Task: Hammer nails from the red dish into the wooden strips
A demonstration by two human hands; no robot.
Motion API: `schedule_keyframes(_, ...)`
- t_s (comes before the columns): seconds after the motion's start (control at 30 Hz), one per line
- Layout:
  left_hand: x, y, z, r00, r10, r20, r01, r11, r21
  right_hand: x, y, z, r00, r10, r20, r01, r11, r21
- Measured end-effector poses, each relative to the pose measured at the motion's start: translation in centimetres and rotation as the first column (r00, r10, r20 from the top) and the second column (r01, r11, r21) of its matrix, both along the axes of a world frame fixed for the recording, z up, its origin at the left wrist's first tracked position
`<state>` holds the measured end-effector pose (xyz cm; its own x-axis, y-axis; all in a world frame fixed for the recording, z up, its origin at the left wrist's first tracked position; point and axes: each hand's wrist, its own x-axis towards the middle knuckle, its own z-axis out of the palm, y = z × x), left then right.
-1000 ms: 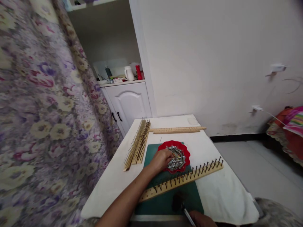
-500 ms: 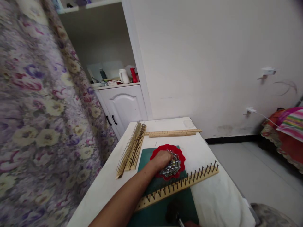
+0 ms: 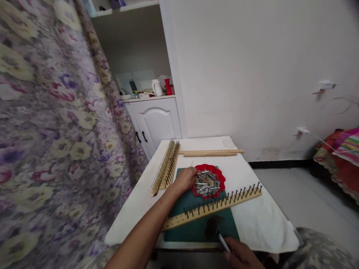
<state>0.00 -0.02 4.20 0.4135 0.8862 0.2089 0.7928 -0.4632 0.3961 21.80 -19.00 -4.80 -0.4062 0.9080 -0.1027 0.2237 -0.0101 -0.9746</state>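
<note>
Between my left hand (image 3: 186,178), curled on what, if anything, I cannot tell, by the red dish (image 3: 222,183)'s left rim, and my right hand (image 3: 239,253), wrapped round a silver-shafted tool (image 3: 223,243), the nail-studded strip (image 3: 210,210) slants from near left to far right.

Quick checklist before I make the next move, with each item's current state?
1. Right hand gripping the tool's handle: ok.
2. Nails available in the red dish: ok.
3. Left hand away from the dish: not ok, it is at the left rim.
4. Nail in left fingers: cannot tell.
5. Nearest wooden strip fully filled: not ok, holes bare at left.
6. Strip wholly over the green mat: not ok, right end overhangs.
</note>
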Motion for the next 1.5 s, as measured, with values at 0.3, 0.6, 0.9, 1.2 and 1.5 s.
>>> schedule_keyframes(0.3, -6.9, -10.4, -5.8, 0.703, 0.338, 0.626, -0.197, 0.938, -0.284, -1.4, -1.5, 1.1, 0.992, -0.020, -0.127, -0.003, 0.985, -0.173)
schedule_keyframes(0.6, -5.7, -15.1, -8.5, 0.715, 0.390, 0.580, -0.297, 0.921, -0.253, -1.4, -1.6, 0.6, 0.998, -0.001, -0.064, -0.015, 0.970, -0.243)
schedule_keyframes(0.9, -5.4, -15.0, -8.6, 0.804, 0.344, 0.486, -0.319, 0.938, -0.137, -1.7, -1.8, 1.0, 0.995, -0.029, -0.099, -0.002, 0.957, -0.290)
schedule_keyframes(1.2, -5.1, -14.9, -8.5, 0.827, 0.283, 0.485, -0.278, 0.957, -0.085, -1.7, -1.8, 1.5, 0.992, -0.026, -0.120, -0.006, 0.964, -0.267)
schedule_keyframes(1.5, -5.0, -14.9, -8.5, 0.839, 0.278, 0.467, -0.290, 0.956, -0.047, -3.0, -2.0, 4.0, 0.985, 0.044, -0.167, -0.085, 0.966, -0.244)
